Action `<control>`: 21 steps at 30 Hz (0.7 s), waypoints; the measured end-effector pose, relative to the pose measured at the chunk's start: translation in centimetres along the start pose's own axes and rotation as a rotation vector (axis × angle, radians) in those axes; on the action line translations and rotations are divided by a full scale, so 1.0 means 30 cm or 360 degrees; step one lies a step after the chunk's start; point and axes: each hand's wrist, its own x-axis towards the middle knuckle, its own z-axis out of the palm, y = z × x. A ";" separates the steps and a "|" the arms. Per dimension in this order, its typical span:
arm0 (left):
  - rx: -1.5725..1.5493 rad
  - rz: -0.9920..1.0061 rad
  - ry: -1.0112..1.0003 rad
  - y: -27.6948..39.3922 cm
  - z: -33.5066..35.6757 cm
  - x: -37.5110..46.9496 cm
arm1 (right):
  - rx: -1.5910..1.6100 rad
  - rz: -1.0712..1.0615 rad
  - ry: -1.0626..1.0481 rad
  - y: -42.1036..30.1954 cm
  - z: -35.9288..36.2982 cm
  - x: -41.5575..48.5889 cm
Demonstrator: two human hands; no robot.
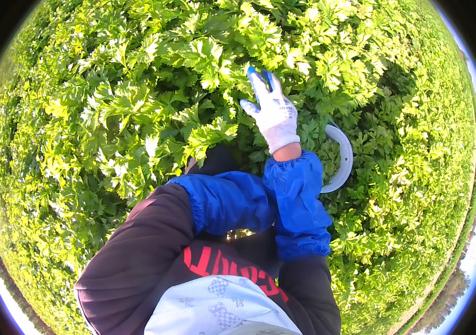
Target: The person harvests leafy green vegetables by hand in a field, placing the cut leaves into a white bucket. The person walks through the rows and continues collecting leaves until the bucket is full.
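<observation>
My right hand [274, 109], in a white knit glove with blue-coated fingertips, reaches over the leafy green plants [206, 56], which look like celery. Its fingers are spread, and nothing shows between them. Just to the right of its wrist is the white rim of a round bucket [344, 159], with leaves inside. The left arm, in a blue sleeve cover [229, 201], crosses in front of my body and passes behind the right forearm; the left hand itself is out of view.
Dense foliage surrounds me on every side. A darker, shaded gap [393, 79] lies at the upper right among the plants. A path-like strip [422, 297] and trees [447, 299] show at the lower right rim.
</observation>
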 end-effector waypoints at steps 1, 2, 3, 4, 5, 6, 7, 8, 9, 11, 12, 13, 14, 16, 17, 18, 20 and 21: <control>0.0026 0.0027 0.0005 0.004 -0.009 0.012 | -0.0098 0.0010 0.0107 0.005 0.029 0.017; 0.0065 0.0047 -0.0002 0.010 -0.012 0.019 | -0.0123 0.0051 0.0053 0.018 0.054 0.047; 0.0089 0.0080 -0.0015 0.020 0.002 0.028 | -0.0139 0.0108 -0.0014 0.039 0.086 0.068; 0.0111 0.0045 -0.0038 0.007 0.007 0.021 | -0.0032 0.0045 0.0145 0.031 0.121 0.077; 0.0151 0.0069 -0.0054 0.013 0.009 0.021 | 0.0047 0.0011 0.0309 0.033 0.144 0.070; 0.0193 0.0078 -0.0070 0.020 0.011 0.019 | 0.0329 0.0098 0.0383 0.027 0.154 0.058; 0.0227 0.0083 -0.0078 0.016 0.014 0.016 | 0.0387 0.0110 0.0586 0.016 0.130 0.052; 0.0263 0.0093 -0.0096 0.023 0.017 0.013 | 0.0729 0.0202 0.0647 0.021 0.096 0.044; 0.0291 0.0110 -0.0102 0.034 0.018 0.012 | 0.1069 0.0276 0.0706 0.021 0.046 0.032; 0.0325 0.0095 -0.0121 0.032 0.034 0.007 | 0.1646 0.0333 0.0771 0.034 -0.065 -0.032; 0.0334 0.0090 -0.0122 0.031 0.042 -0.001 | 0.2056 0.0330 0.0747 0.021 -0.163 -0.107; 0.0342 0.0067 -0.0130 0.024 0.048 -0.002 | 0.1723 0.0416 0.0833 0.032 -0.235 -0.158; 0.0352 0.0060 -0.0117 0.011 0.050 -0.010 | 0.1844 0.0343 0.1059 0.092 -0.244 -0.219; 0.0369 0.0035 -0.0111 -0.005 0.053 -0.023 | 0.2078 0.0559 0.1105 0.231 -0.282 -0.366; 0.0390 0.0046 -0.0115 -0.006 0.049 -0.025 | 0.1787 0.0608 0.1215 0.286 -0.289 -0.424; 0.0418 0.0054 -0.0120 -0.007 0.041 -0.033 | 0.1385 0.0905 0.0969 0.369 -0.286 -0.492; 0.0488 0.0087 -0.0135 0.009 0.022 -0.037 | 0.0332 0.0890 0.0812 0.589 -0.181 -0.659; 0.0510 0.0076 -0.0146 -0.003 0.029 -0.048 | 0.1290 0.1088 0.0886 0.591 -0.157 -0.690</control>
